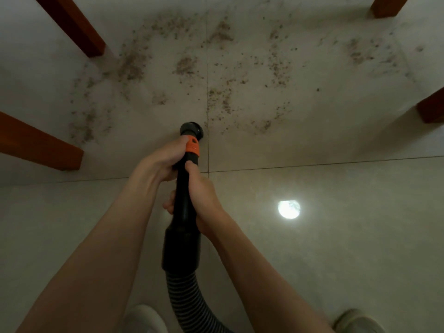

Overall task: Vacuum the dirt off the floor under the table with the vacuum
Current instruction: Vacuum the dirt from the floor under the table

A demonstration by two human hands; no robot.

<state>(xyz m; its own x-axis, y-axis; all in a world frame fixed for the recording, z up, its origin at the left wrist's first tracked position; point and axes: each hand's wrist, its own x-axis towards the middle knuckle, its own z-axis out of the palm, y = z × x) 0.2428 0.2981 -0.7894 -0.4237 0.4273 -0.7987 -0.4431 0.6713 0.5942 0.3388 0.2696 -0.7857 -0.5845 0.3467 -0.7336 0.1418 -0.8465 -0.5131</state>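
Note:
A black vacuum wand with an orange collar points down at the pale tiled floor; its round nozzle sits at the floor just short of the dirt. My left hand grips the wand right behind the collar. My right hand grips it lower down, thumb along the tube. A ribbed hose runs back from the wand between my arms. Brown dirt lies scattered in patches across the tiles beyond the nozzle, between the table legs.
Brown wooden table legs stand around the dirt: far left, near left, far right, near right. A bright light reflection shines on the tile. My two pale shoes show at the bottom edge, left and right.

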